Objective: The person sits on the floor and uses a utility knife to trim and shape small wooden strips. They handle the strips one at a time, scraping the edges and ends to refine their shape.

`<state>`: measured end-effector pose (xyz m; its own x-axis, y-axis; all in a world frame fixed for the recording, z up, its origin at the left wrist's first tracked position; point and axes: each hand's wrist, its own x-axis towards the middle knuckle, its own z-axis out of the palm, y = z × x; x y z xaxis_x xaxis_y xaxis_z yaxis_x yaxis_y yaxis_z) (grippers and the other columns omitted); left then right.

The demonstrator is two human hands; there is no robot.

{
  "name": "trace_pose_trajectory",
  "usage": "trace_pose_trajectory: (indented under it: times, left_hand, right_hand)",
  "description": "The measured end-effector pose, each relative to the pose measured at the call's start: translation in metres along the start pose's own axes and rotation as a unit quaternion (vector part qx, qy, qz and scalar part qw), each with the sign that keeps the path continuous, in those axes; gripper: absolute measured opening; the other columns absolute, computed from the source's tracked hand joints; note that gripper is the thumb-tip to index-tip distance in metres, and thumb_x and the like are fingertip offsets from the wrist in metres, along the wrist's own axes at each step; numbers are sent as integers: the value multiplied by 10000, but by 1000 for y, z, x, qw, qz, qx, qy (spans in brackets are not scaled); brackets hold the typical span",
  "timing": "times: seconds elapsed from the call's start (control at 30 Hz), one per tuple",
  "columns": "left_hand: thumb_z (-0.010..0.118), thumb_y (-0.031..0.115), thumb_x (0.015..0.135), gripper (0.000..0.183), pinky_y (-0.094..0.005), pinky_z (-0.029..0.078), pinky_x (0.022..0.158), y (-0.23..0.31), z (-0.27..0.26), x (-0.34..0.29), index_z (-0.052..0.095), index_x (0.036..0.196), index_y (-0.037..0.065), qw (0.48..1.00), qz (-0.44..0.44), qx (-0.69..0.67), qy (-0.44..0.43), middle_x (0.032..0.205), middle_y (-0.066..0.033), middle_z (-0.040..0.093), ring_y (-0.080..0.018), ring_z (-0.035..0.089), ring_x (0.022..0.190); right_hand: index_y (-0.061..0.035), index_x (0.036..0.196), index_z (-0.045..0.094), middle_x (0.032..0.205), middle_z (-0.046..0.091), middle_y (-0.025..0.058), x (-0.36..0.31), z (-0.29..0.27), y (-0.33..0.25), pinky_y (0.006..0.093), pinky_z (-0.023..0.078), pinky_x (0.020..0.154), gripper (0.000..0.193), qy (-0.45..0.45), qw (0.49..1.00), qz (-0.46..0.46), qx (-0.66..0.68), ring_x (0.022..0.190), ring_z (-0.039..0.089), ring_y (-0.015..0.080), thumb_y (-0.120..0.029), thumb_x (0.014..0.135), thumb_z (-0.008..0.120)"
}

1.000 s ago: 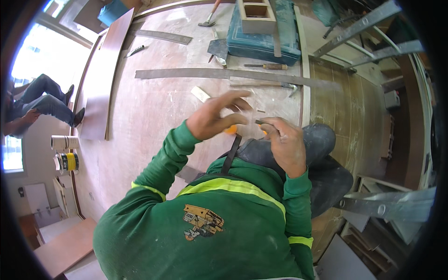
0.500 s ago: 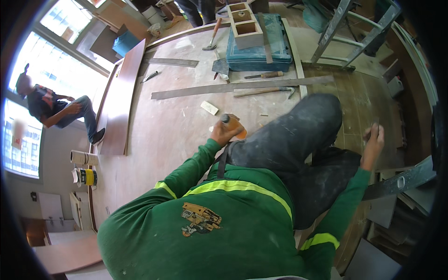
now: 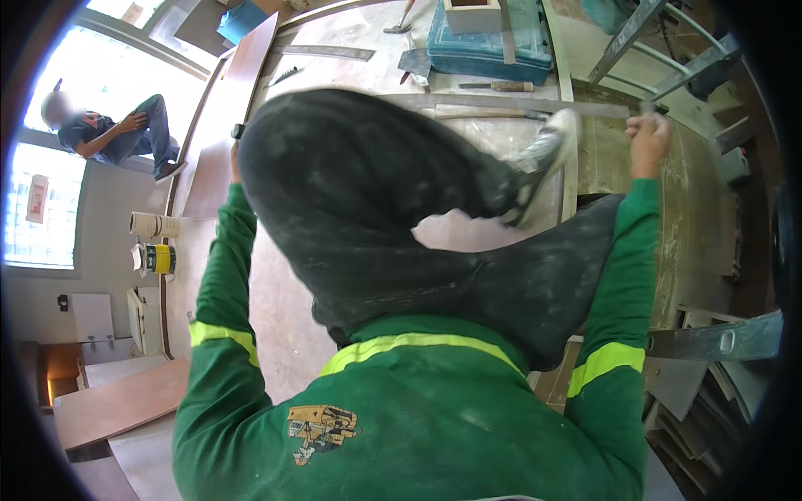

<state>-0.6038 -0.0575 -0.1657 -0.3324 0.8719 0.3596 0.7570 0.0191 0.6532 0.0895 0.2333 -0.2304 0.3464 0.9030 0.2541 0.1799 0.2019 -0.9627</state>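
Note:
My left hand (image 3: 236, 164) is mostly hidden behind my raised left knee. Beside the knee shows the dark top of a bottle (image 3: 237, 131); the orange body seen in it earlier is out of sight, and the fingers appear closed round it. Out to the right, my right hand (image 3: 649, 140) is held up with curled fingers, smeared by motion. A small greyish tip sticks up from them, too blurred to name. Below this hand runs the wooden floor (image 3: 614, 171). My legs, in dusty dark trousers (image 3: 376, 200), cross over the pale board work surface (image 3: 288, 334).
Ahead lie a long metal strip (image 3: 585, 107), a chisel (image 3: 497, 86), a scraper (image 3: 415, 61) and a knife (image 3: 282, 77). A blue case (image 3: 489, 58) bears a wooden box (image 3: 473, 17). A ladder (image 3: 626, 42) stands at right. At left, a person (image 3: 109, 134) sits by the brown panel (image 3: 221, 150).
My left knee has swung up and left, covering tools and the small pale block. The left hand with the bottle has moved left and forward; the right hand has moved forward.

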Motion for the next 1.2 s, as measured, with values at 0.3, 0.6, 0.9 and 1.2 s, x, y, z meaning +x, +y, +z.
trace_pose_trajectory:
  times: [0.3,0.6,0.9,1.2]
  left_hand:
    - [781,118,924,355,-379,586,886,84,30,65,631,1235,31,989,-81,-117,-44,1126,-111,703,-218,705,974]
    - [804,128,907,372,-361,580,894,-95,77,1,637,1229,44,972,-98,-207,43,1115,-96,707,-200,696,969]
    - [876,168,849,435,-339,565,897,-131,46,-4,639,1196,57,973,-168,-138,82,1062,-59,702,-165,667,965]
    - [905,235,828,528,-363,564,950,-154,15,-1,608,1235,75,958,-222,-155,90,1128,-71,685,-193,665,1049]
  right_hand:
    - [-112,1381,629,830,692,76,-59,49,14,325,540,654,349,-187,981,17,-48,637,629,139,-138,1060,494]
    - [-70,1322,640,892,623,60,-110,68,-32,333,519,739,308,-151,973,-80,-157,748,602,154,-159,1110,435]
    - [-50,1299,642,929,613,63,-129,75,-48,324,512,748,297,-156,968,-47,-193,763,582,152,-170,1103,454]
    - [5,1336,618,1008,666,84,-134,132,-66,327,512,751,341,-175,956,-68,-225,764,590,161,-196,1083,508]
